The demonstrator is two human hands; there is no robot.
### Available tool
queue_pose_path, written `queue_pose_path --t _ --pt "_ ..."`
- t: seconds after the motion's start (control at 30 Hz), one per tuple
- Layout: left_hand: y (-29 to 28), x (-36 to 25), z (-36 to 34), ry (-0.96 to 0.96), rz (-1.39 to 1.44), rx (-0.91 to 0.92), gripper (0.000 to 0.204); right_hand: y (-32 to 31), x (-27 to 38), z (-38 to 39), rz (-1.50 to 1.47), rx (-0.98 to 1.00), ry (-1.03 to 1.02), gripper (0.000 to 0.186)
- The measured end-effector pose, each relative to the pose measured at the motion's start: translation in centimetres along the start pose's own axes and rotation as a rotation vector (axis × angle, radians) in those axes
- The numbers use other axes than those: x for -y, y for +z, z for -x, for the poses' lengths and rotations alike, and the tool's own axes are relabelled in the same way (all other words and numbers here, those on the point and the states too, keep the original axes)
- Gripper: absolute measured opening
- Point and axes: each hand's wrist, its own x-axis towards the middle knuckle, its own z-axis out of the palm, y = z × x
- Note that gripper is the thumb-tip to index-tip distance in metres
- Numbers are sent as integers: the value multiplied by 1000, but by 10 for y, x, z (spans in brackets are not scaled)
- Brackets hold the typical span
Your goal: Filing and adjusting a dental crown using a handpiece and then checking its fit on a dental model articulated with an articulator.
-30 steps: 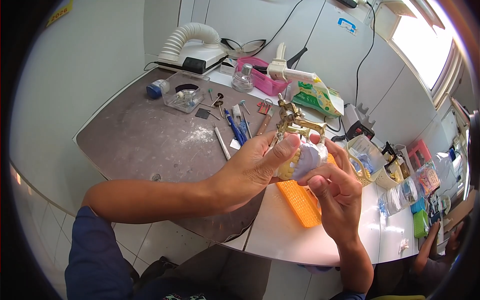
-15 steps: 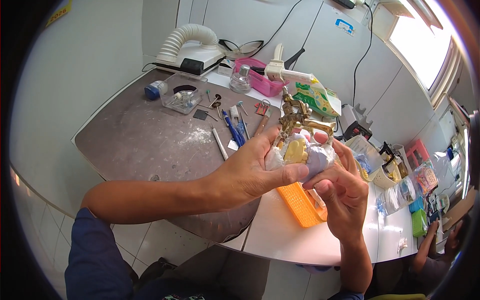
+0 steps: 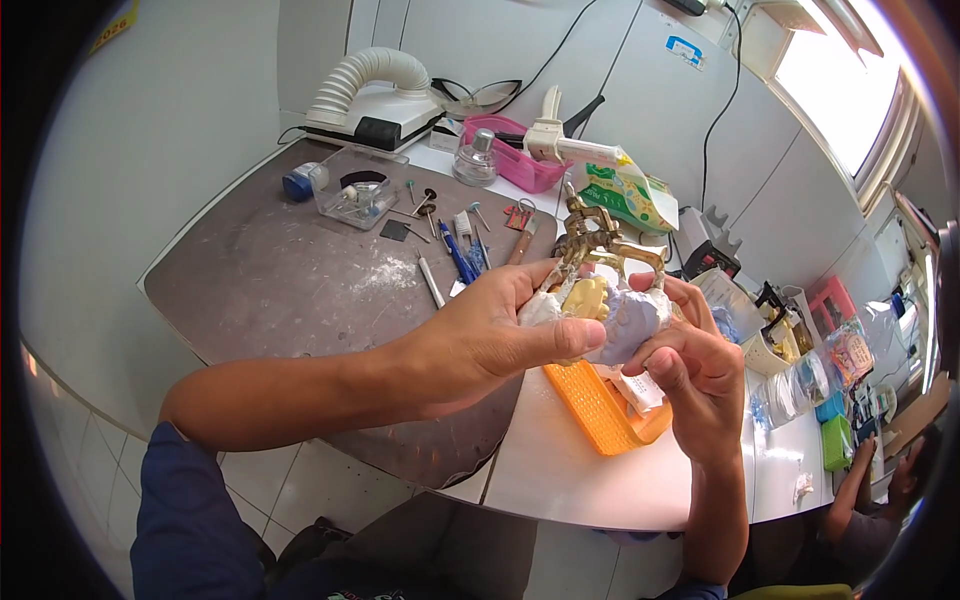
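Between my two hands, above the front of the table, is a brass dental articulator (image 3: pixel 600 240) bearing plaster casts. A yellow tooth model (image 3: pixel 583 298) sits in white plaster on its left side, with a pale lilac cast (image 3: pixel 637 325) beside it on the right. My left hand (image 3: pixel 515 325) grips the left side, its thumb pressed along the front below the yellow model. My right hand (image 3: pixel 697 365) holds the lilac cast's right side, thumb and index finger bent close together by its lower edge. Some fingers of both hands are hidden behind the casts.
Below the casts lies an orange basket (image 3: pixel 590 425) with white packets. Hand tools, including a blue pen-like one (image 3: pixel 458 252), and white powder (image 3: pixel 390 273) are on the grey mat. A clear box (image 3: pixel 350 205), glass bottle (image 3: pixel 477 158) and hose unit (image 3: pixel 370 115) stand behind. A co-worker's arm (image 3: pixel 850 490) is far right.
The articulator and casts have turned slightly, showing more of the lilac cast's front. My right hand has shifted a little right, and more of the orange basket's contents shows.
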Motion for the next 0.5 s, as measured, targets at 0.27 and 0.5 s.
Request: queue_pose_path --t 0.27,0.5 --pt "-4 5 -4 -109 225 7 61 -8 -13 -2 -66 6 81 28" --pt "0 0 1 -100 290 -153 54 -12 -4 3 -299 -322 98 27"
